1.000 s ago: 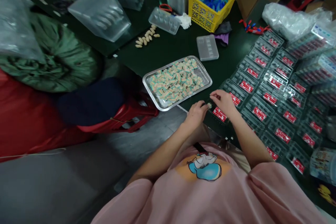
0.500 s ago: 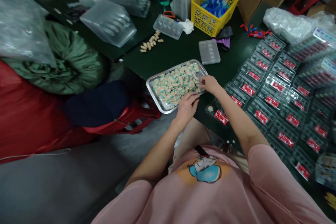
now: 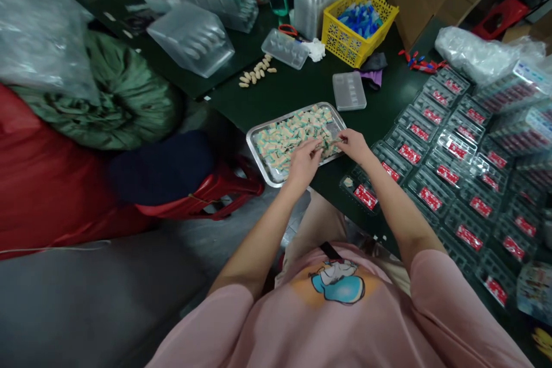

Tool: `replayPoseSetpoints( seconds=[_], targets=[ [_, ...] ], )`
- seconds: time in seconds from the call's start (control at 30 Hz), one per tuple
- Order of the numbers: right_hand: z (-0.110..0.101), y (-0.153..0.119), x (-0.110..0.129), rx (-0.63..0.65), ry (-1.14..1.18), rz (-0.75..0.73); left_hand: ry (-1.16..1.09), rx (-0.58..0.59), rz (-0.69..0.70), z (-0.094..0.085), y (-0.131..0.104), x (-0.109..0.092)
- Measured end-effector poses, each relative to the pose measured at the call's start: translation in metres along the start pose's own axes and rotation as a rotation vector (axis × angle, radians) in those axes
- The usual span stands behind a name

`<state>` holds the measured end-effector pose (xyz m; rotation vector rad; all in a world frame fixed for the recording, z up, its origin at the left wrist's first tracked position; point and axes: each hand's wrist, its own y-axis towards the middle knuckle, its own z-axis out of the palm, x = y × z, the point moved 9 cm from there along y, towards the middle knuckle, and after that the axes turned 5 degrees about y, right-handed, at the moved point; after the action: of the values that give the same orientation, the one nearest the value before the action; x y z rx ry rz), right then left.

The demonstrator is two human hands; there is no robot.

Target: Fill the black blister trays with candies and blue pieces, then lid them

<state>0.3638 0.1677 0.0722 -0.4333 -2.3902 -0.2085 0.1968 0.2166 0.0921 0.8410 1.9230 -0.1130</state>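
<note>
A silver metal tray (image 3: 254,156) holds many small cream-and-green pieces (image 3: 276,141). Over its front part, my left hand (image 3: 304,161) has its fingers bent together around something too small to make out. My right hand (image 3: 354,145) is at the tray's right edge, thumb and fingers pinched on a small piece, close to the left fingertips. Just right of the tray lies a clear blister tray (image 3: 356,173) with a red-and-white part and one pale piece in it.
Rows of clear blister trays (image 3: 431,198) with red parts cover the right side. Behind stand a yellow basket (image 3: 345,40), an empty clear tray (image 3: 349,92), peanuts (image 3: 256,73) and stacked clear trays (image 3: 192,40). A red stool (image 3: 215,190) is at left.
My left hand has lifted off the tray's front edge and its fingers have closed over the pieces. My right hand has shifted slightly right, now pinching a piece. The view has moved a little.
</note>
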Motion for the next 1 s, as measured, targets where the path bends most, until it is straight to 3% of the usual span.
replayPoseSetpoints(
  seconds=[0.2,0.4,0.5,0.6,0.73,1.0],
  targets=[
    [0.001,-0.003,0.028,0.049,0.271,-0.011,-0.106,0.016,-0.091,0.01,0.015,0.006],
    [0.016,-0.004,0.032,0.085,0.504,0.013,-0.271,-0.093,-0.316,-0.007,0.013,0.028],
    [0.02,-0.005,0.029,0.048,0.686,0.031,-0.351,-0.19,-0.358,-0.019,0.009,0.034],
    [0.026,-0.007,0.033,0.069,0.815,0.056,-0.383,-0.186,-0.364,-0.02,0.007,0.032],
    [0.028,-0.011,0.043,0.092,0.837,0.042,-0.362,-0.142,-0.349,-0.017,0.006,0.024],
    [0.021,-0.012,0.039,-0.027,0.743,0.036,-0.491,-0.101,-0.337,-0.009,-0.005,0.019]
  ],
)
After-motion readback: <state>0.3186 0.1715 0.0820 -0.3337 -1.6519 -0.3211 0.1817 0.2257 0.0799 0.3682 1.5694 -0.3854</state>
